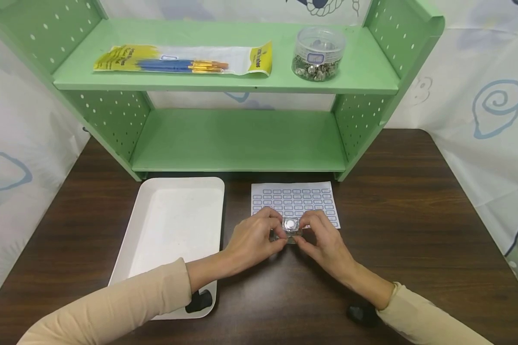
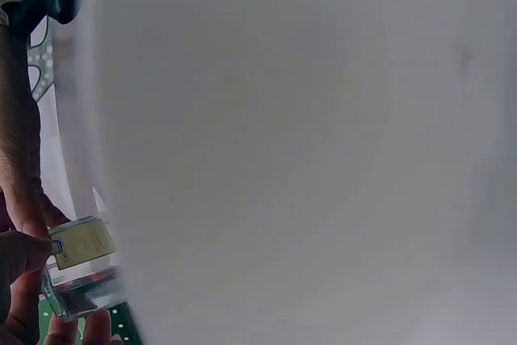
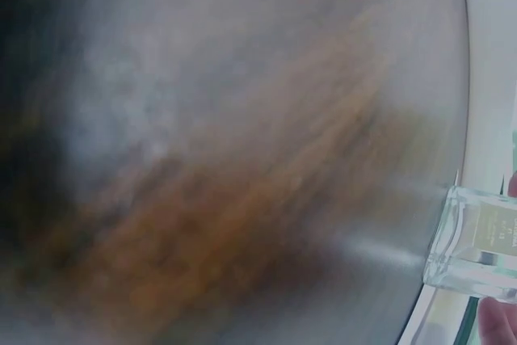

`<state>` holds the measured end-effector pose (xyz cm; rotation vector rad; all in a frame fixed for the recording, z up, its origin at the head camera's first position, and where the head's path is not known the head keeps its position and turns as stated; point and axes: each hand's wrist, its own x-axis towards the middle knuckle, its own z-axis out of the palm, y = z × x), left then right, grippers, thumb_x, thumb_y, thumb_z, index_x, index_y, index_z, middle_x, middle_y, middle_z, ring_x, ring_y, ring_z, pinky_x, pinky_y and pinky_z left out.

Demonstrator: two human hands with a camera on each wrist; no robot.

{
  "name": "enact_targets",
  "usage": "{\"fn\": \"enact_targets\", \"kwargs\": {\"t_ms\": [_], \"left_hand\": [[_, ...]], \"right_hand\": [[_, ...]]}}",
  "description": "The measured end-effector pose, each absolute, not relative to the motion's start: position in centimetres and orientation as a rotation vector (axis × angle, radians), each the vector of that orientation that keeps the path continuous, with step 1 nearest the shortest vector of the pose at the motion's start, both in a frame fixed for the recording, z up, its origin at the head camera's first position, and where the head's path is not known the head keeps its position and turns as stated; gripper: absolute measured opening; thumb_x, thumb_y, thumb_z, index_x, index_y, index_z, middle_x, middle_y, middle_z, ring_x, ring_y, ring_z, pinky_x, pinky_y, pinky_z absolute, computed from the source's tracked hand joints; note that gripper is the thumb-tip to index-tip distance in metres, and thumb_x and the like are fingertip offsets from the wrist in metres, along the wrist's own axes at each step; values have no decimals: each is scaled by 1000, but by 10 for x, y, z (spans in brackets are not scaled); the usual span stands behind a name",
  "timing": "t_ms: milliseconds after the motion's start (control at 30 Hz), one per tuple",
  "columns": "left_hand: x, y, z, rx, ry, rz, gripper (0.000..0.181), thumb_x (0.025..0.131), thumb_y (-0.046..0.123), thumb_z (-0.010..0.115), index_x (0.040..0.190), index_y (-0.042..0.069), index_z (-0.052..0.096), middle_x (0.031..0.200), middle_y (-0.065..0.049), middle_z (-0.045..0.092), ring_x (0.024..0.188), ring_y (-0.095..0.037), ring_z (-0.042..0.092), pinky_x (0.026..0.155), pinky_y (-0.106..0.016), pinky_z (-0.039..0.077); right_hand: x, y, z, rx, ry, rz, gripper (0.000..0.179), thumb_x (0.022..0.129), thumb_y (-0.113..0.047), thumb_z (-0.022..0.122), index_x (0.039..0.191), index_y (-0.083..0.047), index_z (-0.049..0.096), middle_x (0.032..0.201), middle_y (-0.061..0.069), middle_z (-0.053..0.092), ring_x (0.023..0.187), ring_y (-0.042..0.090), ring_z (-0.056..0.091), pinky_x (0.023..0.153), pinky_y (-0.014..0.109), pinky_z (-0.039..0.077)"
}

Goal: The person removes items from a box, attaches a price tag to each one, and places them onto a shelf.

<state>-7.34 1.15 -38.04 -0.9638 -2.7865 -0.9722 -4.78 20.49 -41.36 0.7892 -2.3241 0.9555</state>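
My left hand and right hand hold a small clear bottle between them, with thumbs and fingers at its two sides. It resembles a perfume bottle, with a round silvery part showing through the clear top. On its face is a pale yellowish label, and a tiny blue-bordered sticker shows beside the left thumb. In the right wrist view the bottle appears at the right edge with a fingertip under it. Just beyond the hands lies a white sheet of blue-bordered stickers, partly covered by them.
A white tray lies to the left, under my left forearm. At the back stands a green shelf unit. Its upper shelf bears a pack of paintbrushes and a clear jar of small metallic pieces, each with a blue-bordered sticker.
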Motion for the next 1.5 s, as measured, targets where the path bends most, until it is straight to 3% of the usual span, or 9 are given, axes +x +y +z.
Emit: {"fn": "enact_targets", "kwargs": {"t_ms": [300,700,1067,1500], "left_hand": [[-75,12,-380,-969,-2790,-963,10,72,18,78,69,17,68,102,2,65,74,-10,60,59,-23,47],[-77,12,-380,-964,-2800,-981,15,72,17,78,66,18,65,100,3,65,76,-10,60,58,-21,46],[-79,10,-379,-991,-2782,-994,14,73,14,76,68,17,64,99,1,67,85,-9,61,67,-25,51],[-82,4,-378,-1045,-2753,-1065,15,74,9,77,71,15,63,101,-1,68,92,-13,64,75,-29,53]], "right_hand": [[-50,206,-411,814,-2327,1012,44,64,8,80,103,0,62,99,8,61,89,19,59,67,30,57],[-51,208,-410,833,-2339,1005,36,65,6,80,97,-2,64,96,5,61,84,15,59,66,27,56],[-53,209,-412,826,-2358,1023,34,66,5,79,96,-2,64,94,5,63,84,16,61,65,31,56],[-54,210,-413,823,-2380,1075,33,67,5,79,96,-3,64,94,4,65,84,16,62,68,27,57]]}}
